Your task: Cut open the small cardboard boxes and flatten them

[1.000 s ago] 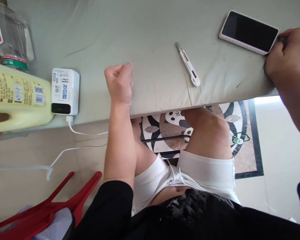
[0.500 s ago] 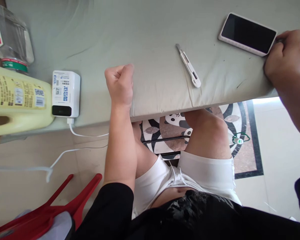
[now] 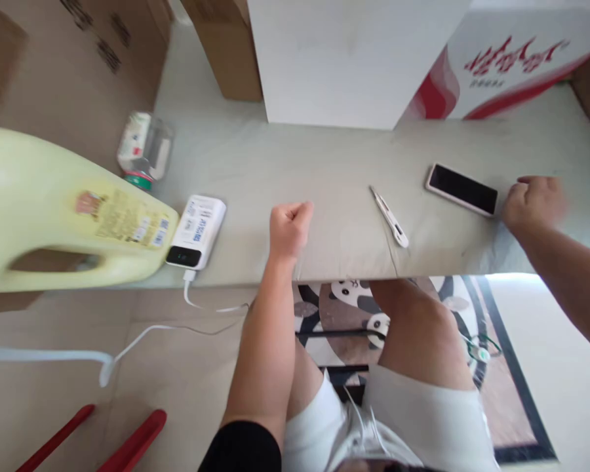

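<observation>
My left hand (image 3: 290, 229) rests as a closed fist on the table's grey-green cover, with nothing showing in it. To its right lies a white utility knife (image 3: 390, 217) with its blade end pointing away from me. Farther right is a smartphone (image 3: 462, 189) with a dark screen and a pale case, lying face up. Just beyond the phone's right end, my right hand (image 3: 533, 204) is closed with its fingers curled under. Its outer edge is smeared by motion, and no held thing shows. Neither hand touches the knife.
A white power bank (image 3: 196, 231) with a cable stands left, against a large yellow jug (image 3: 128, 216). Behind them lies a clear plastic bottle (image 3: 150, 151). A white box (image 3: 339, 65), a red-and-white carton (image 3: 501, 72) and brown cardboard (image 3: 231, 52) line the back.
The view has tipped up and drawn back, so the boxes at the back now show. My right hand has come slightly away from the phone's end; my left fist keeps its shape.
</observation>
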The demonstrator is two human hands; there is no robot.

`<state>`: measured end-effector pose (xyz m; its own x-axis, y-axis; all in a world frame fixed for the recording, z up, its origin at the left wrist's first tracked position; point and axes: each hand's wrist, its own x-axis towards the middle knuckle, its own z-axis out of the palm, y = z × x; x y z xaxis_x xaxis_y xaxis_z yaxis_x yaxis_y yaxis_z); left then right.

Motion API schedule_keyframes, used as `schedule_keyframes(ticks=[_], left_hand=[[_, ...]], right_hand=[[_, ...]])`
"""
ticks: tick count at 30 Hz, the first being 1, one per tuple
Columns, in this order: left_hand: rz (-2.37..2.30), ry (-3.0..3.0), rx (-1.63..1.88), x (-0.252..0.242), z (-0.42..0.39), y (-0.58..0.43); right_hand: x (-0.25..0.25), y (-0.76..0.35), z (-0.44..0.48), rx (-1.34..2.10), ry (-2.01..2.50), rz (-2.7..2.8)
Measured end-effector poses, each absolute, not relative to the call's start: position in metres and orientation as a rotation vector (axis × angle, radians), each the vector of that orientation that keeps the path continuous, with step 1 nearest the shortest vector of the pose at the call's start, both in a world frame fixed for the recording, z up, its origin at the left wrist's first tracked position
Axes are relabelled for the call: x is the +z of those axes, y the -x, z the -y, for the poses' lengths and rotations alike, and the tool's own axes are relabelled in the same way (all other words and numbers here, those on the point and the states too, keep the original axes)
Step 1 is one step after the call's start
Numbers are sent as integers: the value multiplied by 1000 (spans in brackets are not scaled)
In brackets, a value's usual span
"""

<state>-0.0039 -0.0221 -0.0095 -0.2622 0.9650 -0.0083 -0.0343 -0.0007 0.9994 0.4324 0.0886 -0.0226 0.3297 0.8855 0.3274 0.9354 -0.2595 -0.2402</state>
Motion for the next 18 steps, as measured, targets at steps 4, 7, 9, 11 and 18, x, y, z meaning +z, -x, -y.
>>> schedule_keyframes(ticks=[4,7,9,11,18], left_hand=[[-1391,-1061,1404,0,23,13],[-1410,-1047,1397,3,23,18],[-1425,-1028,1394,2,24,21],[-1440,-1007,1392,1,24,24],[-1434,-944,1380,2,21,26]], right_hand=[[6,-365,-121,-56,2139,1649],[17,-301,-135,35,1944,1871],[17,-258,-141,98,1799,2020],[15,-217,-145,157,1649,2148],[25,-72,-169,249,1150,2451]])
